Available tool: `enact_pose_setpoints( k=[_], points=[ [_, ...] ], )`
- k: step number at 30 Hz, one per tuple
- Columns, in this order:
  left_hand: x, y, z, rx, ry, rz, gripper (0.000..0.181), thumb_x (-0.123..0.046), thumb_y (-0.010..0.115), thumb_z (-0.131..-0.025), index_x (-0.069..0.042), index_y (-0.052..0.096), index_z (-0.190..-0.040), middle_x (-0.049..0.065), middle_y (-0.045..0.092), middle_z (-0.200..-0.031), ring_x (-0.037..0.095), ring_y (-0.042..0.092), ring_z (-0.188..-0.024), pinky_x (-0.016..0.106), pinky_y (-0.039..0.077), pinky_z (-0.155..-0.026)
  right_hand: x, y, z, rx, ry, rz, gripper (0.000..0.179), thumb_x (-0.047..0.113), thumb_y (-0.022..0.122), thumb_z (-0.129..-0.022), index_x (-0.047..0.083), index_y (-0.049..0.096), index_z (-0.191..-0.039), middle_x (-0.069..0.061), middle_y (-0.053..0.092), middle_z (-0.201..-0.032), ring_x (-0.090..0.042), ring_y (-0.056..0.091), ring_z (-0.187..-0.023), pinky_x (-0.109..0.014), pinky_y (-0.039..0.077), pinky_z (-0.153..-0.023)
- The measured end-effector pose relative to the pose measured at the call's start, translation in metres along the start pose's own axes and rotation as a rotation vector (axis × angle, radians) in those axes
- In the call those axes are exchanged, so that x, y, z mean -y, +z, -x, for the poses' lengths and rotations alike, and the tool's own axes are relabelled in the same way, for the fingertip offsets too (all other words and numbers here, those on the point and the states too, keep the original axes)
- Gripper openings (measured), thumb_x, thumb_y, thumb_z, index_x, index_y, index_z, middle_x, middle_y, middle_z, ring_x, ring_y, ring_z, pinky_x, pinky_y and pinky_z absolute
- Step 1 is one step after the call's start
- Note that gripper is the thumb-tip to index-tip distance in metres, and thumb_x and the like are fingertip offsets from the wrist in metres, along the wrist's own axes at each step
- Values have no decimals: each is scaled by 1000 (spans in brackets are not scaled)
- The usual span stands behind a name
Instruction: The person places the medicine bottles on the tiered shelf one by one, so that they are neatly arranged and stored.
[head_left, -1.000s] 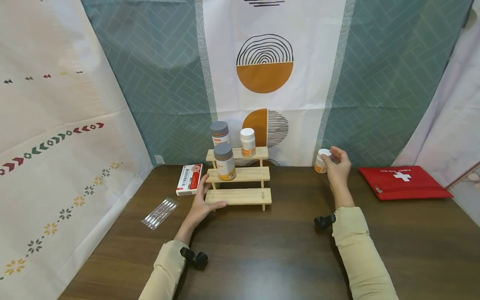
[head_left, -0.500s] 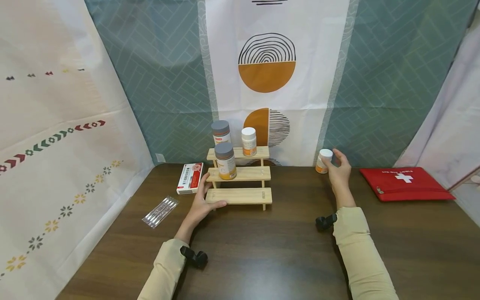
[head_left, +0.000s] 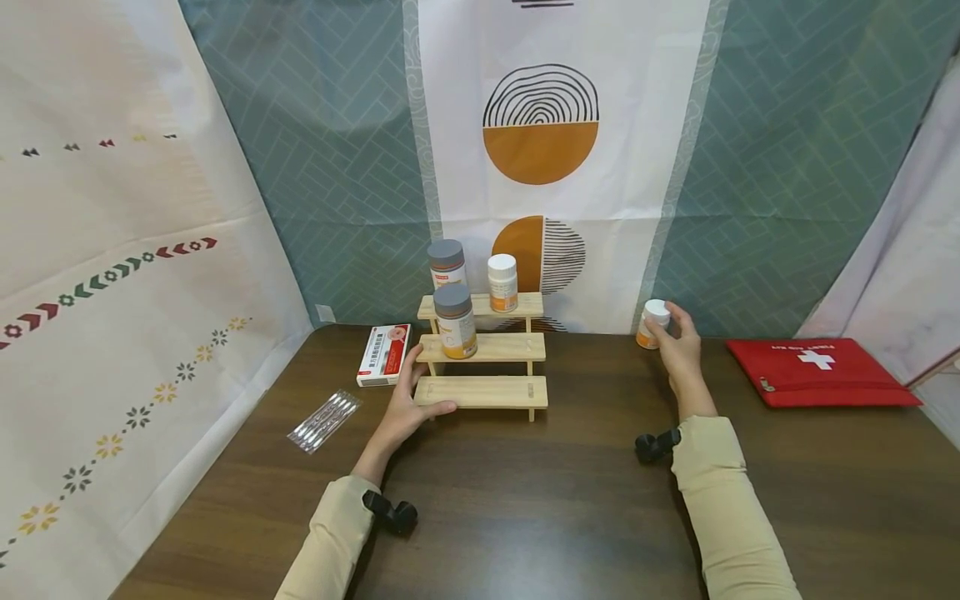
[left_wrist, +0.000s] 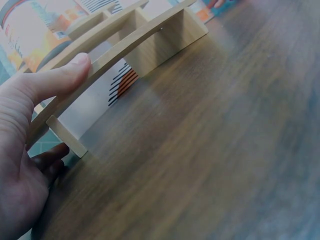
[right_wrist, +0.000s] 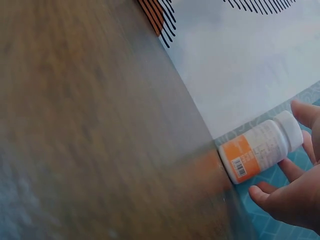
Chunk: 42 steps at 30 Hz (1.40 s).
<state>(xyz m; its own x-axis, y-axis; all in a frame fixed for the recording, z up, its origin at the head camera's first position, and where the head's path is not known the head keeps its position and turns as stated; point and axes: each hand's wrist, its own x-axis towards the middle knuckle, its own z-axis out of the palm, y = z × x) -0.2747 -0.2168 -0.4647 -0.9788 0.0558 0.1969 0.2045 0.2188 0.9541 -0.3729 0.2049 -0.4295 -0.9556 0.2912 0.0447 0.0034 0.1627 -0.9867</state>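
In the head view my left hand [head_left: 401,408] grips the left end of a three-tier wooden stand [head_left: 481,392]. The left wrist view has its thumb lying on the lowest shelf, fingers curled underneath. Farther right, my right hand [head_left: 681,350] is beside a small white pill bottle [head_left: 652,325] with an orange label. That bottle stands upright on the table at its back edge. In the right wrist view the fingers are spread around the bottle [right_wrist: 257,150], near the cap, and a gap shows between thumb and bottle.
A grey-capped bottle [head_left: 456,323] stands on the middle tier; another [head_left: 447,265] and a white bottle [head_left: 502,285] are on top. Left of the stand lie a medicine box [head_left: 384,356] and a packet of cotton swabs [head_left: 324,422]. At right lies a red first-aid pouch [head_left: 825,375].
The head view has swung slightly left, so everything appears a little farther right. The right fingers have shifted slightly around the bottle, which stays in place. The left hand keeps its hold on the stand.
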Motion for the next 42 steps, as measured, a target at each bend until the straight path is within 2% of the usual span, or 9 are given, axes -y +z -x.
enact_pose_setpoints(
  k=[8, 12, 15, 22, 30, 37, 42],
  points=[
    [1, 0, -1, 0, 2, -9, 108, -5, 82, -75, -26, 13, -155, 9, 14, -164, 33, 19, -150, 57, 23, -117, -5, 1, 0, -54, -36, -40, 59, 17, 63, -94, 8, 37, -147, -12, 34, -158, -25, 35, -134, -22, 35, -93],
    [1, -1, -1, -4, 6, -3, 108, -4, 82, -75, -26, 13, -155, 11, 16, -163, 32, 19, -150, 56, 23, -117, -6, 3, -1, -105, -41, -54, 54, 14, 64, -94, 7, 42, -142, -12, 41, -153, -17, 44, -116, -12, 39, -76],
    [1, -1, -1, -7, 2, -1, 108, -4, 82, -75, -26, 13, -155, 11, 17, -163, 32, 18, -150, 56, 22, -117, -6, 4, -2, -139, -33, -77, 48, 12, 65, -93, 7, 46, -137, -12, 46, -148, -9, 44, -102, -10, 41, -68],
    [1, -1, -1, -1, 5, -7, 108, -5, 82, -75, -27, 13, -155, 11, 17, -163, 33, 19, -150, 57, 22, -117, -7, 6, -1, -170, -32, -81, 44, 10, 65, -92, 8, 48, -133, -12, 47, -143, -10, 47, -103, -13, 40, -74],
    [1, 0, 0, -3, 9, -6, 108, -4, 82, -75, -25, 13, -155, 10, 16, -163, 32, 19, -150, 56, 22, -117, -5, 5, 2, -190, -21, -104, 45, 9, 65, -92, 5, 47, -134, -1, 48, -129, -3, 44, -93, -11, 41, -68],
    [2, 0, 0, -15, 3, -8, 108, -4, 82, -75, -27, 14, -155, 11, 17, -163, 32, 18, -151, 57, 21, -117, -1, 6, 1, -157, -32, -120, 41, 8, 61, -94, 7, 47, -133, -6, 46, -138, -17, 47, -116, -16, 41, -80],
    [2, 0, 0, -8, -4, -8, 108, -5, 82, -76, -28, 13, -155, 13, 18, -162, 32, 17, -151, 57, 22, -117, 4, 6, 2, -167, -60, -145, 38, 7, 62, -94, 10, 50, -130, 3, 48, -125, -12, 47, -106, -14, 43, -74]
  ],
)
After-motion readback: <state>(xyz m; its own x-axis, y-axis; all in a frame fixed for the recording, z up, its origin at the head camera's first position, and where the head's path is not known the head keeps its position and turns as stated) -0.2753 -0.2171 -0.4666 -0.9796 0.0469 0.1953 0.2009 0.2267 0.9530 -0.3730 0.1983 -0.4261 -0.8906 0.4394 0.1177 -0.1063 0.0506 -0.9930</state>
